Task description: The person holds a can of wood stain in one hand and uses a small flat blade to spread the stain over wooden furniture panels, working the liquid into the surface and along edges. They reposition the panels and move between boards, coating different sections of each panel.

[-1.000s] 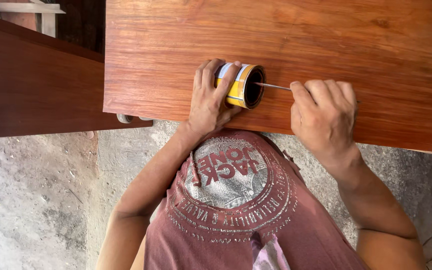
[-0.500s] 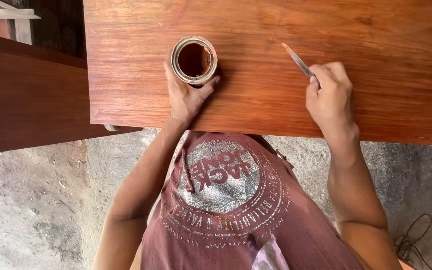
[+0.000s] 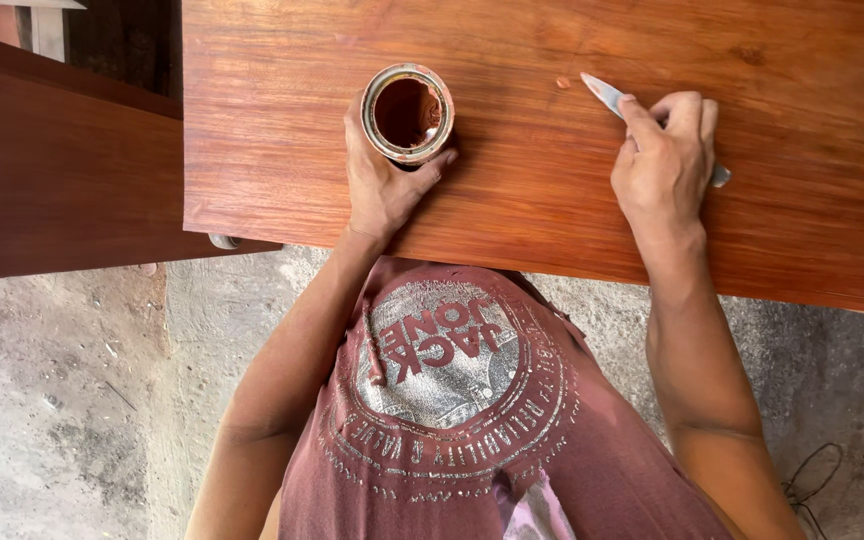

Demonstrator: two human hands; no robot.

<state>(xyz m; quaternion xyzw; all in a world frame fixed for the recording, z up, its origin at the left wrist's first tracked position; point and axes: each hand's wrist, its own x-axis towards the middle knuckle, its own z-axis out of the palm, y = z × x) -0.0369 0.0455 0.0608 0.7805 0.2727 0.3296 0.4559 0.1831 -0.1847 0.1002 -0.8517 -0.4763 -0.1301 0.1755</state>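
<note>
Head | left hand (image 3: pixel 382 185) hides tin (image 3: pixel 408 112) base | right hand (image 3: pixel 664 165) covers knife (image 3: pixel 604 95) handle

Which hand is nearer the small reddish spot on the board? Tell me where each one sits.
Right. The right hand holds a small blade whose tip lies just beside the spot. The left hand is farther off, gripping the open tin.

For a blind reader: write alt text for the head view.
Left hand holds an open round metal can upright on a reddish-brown wooden board; right hand presses a thin flat metal blade onto it.
</note>
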